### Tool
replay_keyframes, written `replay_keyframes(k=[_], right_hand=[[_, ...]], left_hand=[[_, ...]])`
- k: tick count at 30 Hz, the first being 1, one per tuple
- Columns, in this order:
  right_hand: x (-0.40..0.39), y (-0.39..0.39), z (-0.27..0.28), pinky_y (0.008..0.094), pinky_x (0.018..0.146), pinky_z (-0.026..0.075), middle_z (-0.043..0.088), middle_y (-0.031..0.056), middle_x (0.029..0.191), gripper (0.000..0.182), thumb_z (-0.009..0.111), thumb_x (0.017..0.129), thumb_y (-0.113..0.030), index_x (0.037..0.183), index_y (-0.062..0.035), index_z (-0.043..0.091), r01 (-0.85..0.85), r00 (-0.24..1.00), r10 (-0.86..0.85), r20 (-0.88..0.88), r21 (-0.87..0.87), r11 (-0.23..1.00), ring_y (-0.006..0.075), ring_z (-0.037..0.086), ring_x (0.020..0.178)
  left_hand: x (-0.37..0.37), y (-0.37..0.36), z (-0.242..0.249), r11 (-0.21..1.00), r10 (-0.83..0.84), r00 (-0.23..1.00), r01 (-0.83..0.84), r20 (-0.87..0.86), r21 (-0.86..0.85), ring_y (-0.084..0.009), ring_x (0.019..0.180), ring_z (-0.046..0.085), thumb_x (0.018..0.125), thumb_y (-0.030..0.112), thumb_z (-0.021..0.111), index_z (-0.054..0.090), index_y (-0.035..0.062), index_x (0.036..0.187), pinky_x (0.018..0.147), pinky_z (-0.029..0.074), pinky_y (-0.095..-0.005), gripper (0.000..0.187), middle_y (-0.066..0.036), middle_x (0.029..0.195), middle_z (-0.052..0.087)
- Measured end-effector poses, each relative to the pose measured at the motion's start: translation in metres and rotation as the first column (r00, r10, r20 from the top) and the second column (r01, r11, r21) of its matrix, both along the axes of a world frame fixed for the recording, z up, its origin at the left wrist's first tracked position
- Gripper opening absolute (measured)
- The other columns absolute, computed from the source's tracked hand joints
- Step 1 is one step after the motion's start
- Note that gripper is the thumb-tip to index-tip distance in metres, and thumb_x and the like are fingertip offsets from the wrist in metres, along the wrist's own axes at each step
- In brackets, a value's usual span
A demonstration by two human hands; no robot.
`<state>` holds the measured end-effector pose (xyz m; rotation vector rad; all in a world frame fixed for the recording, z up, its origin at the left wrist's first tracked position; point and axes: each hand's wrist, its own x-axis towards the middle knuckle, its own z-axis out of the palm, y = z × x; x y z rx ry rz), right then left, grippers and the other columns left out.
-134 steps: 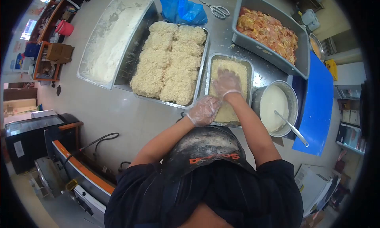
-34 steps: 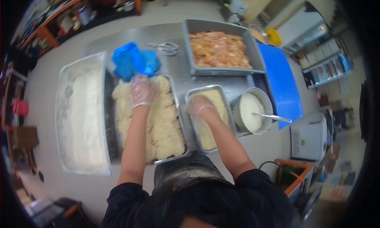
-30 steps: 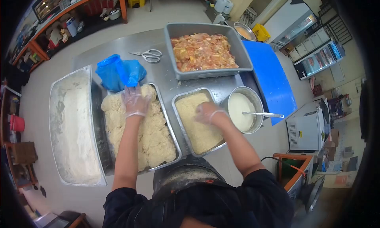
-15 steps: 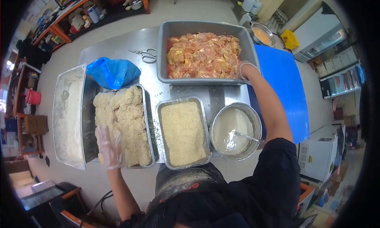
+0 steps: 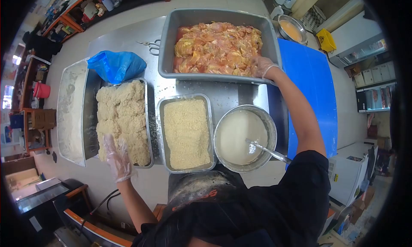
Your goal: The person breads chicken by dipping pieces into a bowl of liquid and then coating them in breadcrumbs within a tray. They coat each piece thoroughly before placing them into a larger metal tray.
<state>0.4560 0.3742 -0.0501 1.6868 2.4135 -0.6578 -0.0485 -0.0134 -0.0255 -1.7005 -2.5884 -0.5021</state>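
My right hand (image 5: 265, 67), in a clear plastic glove, reaches into the right side of a grey tub (image 5: 219, 77). Its curled fingers are closed against the raw marinated meat (image 5: 216, 47) there; the fingertips are partly hidden among the pieces. My left hand (image 5: 116, 159), gloved too, has its fingers stretched out over the near left corner of a metal tray (image 5: 150, 131) of crumb-coated pieces (image 5: 122, 114). It holds nothing. Between my arms are a tray of pale crumbs (image 5: 186, 133) and a metal bowl of white batter (image 5: 240, 135) with a metal utensil (image 5: 270, 151) leaning in it.
A flour-dusted metal container (image 5: 71, 114) stands at the far left. Behind the coated pieces lies a blue plastic bag (image 5: 116, 66), and scissors (image 5: 153, 46) lie beside the tub. A blue board (image 5: 315, 96) covers the table's right side, with a bowl of orange liquid (image 5: 292, 30) beyond it.
My right hand has moved from the tub's right edge further in among the meat. My left hand stays open by the coated pieces. The view has shifted slightly.
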Motion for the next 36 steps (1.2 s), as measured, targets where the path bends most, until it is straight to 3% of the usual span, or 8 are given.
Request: replay_keyframes(k=[8, 17, 20, 24, 26, 31, 33, 36], right_hand=[[0.001, 0.01, 0.024, 0.0384, 0.066, 0.052, 0.068, 0.0104, 0.076, 0.018, 0.074, 0.074, -0.013, 0.088, -0.0039, 0.067, -0.075, 0.996, 0.08, 0.043, -0.099, 0.992, 0.0228, 0.065, 0.071], [0.022, 0.0, 0.083, 0.0298, 0.062, 0.047, 0.06, 0.003, 0.069, 0.009, 0.059, 0.075, -0.011, 0.079, -0.0043, 0.063, 0.198, 0.868, -0.222, -0.444, -0.1, 0.975, 0.0117, 0.055, 0.068], [0.02, 0.007, 0.071, 0.0277, 0.067, 0.048, 0.06, 0.0006, 0.074, 0.008, 0.06, 0.071, -0.006, 0.079, -0.0041, 0.061, 0.035, 0.802, 0.0, -0.598, 0.048, 0.998, 0.0109, 0.055, 0.073], [-0.002, 0.0, 0.086, 0.0265, 0.079, 0.046, 0.06, -0.0006, 0.09, 0.013, 0.071, 0.075, -0.008, 0.085, -0.0078, 0.062, -0.218, 0.524, -0.079, -0.848, -0.224, 0.95, 0.0115, 0.057, 0.087], [-0.024, -0.011, 0.092, 0.0271, 0.081, 0.047, 0.061, 0.0002, 0.094, 0.019, 0.078, 0.075, -0.013, 0.086, -0.0078, 0.062, -0.333, 0.371, -0.069, -0.926, -0.202, 0.921, 0.0121, 0.058, 0.091], [-0.08, -0.063, 0.134, 0.0296, 0.085, 0.05, 0.064, 0.0026, 0.102, 0.031, 0.08, 0.077, -0.016, 0.102, -0.0057, 0.064, -0.508, 0.227, -0.133, -0.965, -0.234, 0.829, 0.0152, 0.061, 0.098], [-0.094, -0.088, 0.143, 0.0315, 0.084, 0.052, 0.065, 0.0042, 0.106, 0.029, 0.073, 0.082, -0.006, 0.109, -0.0046, 0.064, -0.463, 0.148, -0.188, -0.971, -0.236, 0.854, 0.0167, 0.063, 0.096], [-0.105, -0.119, 0.139, 0.0314, 0.088, 0.051, 0.065, 0.0049, 0.11, 0.039, 0.076, 0.084, -0.013, 0.118, -0.0027, 0.061, -0.338, 0.22, -0.494, -0.841, -0.541, 0.77, 0.0166, 0.063, 0.098]], left_hand=[[0.024, 0.013, 0.022, 1.0, 0.013, 0.999, -0.014, 0.046, 0.013, -0.0355, 0.144, 0.032, 0.096, 0.023, 0.058, 0.036, -0.0003, 0.148, 0.117, 0.027, -0.0415, 0.061, -0.023, 0.154, 0.035], [0.047, 0.042, 0.038, 0.991, -0.121, 0.985, 0.112, 0.12, 0.072, -0.0381, 0.142, 0.035, 0.095, 0.022, 0.057, 0.039, -0.0005, 0.147, 0.115, 0.031, -0.0421, 0.059, -0.024, 0.152, 0.037], [0.078, 0.085, 0.059, 0.977, -0.209, 0.968, 0.201, 0.14, 0.068, -0.0381, 0.14, 0.039, 0.094, 0.023, 0.06, 0.044, 0.0022, 0.144, 0.114, 0.034, -0.0422, 0.057, -0.022, 0.149, 0.043], [0.146, 0.159, 0.107, 0.898, -0.436, 0.759, 0.403, 0.484, 0.178, -0.0347, 0.131, 0.051, 0.086, 0.037, 0.071, 0.046, 0.0038, 0.142, 0.11, 0.04, -0.0394, 0.069, -0.02, 0.143, 0.05], [0.168, 0.197, 0.092, 0.768, -0.64, 0.657, 0.534, 0.398, 0.353, -0.0321, 0.128, 0.054, 0.081, 0.045, 0.075, 0.049, 0.0059, 0.139, 0.106, 0.043, -0.0363, 0.075, -0.018, 0.141, 0.053], [0.204, 0.241, 0.097, 0.737, -0.482, 0.264, 0.637, 0.835, 0.224, -0.0254, 0.104, 0.066, 0.077, 0.05, 0.078, 0.061, 0.0058, 0.126, 0.097, 0.048, -0.0325, 0.067, -0.014, 0.115, 0.069], [0.197, 0.234, 0.097, 0.742, -0.535, 0.256, 0.598, 0.805, 0.303, -0.0196, 0.091, 0.067, 0.077, 0.042, 0.08, 0.066, 0.0059, 0.118, 0.084, 0.052, -0.0307, 0.056, -0.01, 0.102, 0.071], [0.187, 0.211, 0.102, 0.823, -0.388, 0.101, 0.485, 0.916, 0.295, -0.0123, 0.078, 0.065, 0.078, 0.031, 0.082, 0.07, 0.0064, 0.109, 0.064, 0.051, -0.0262, 0.041, -0.004, 0.091, 0.071]])
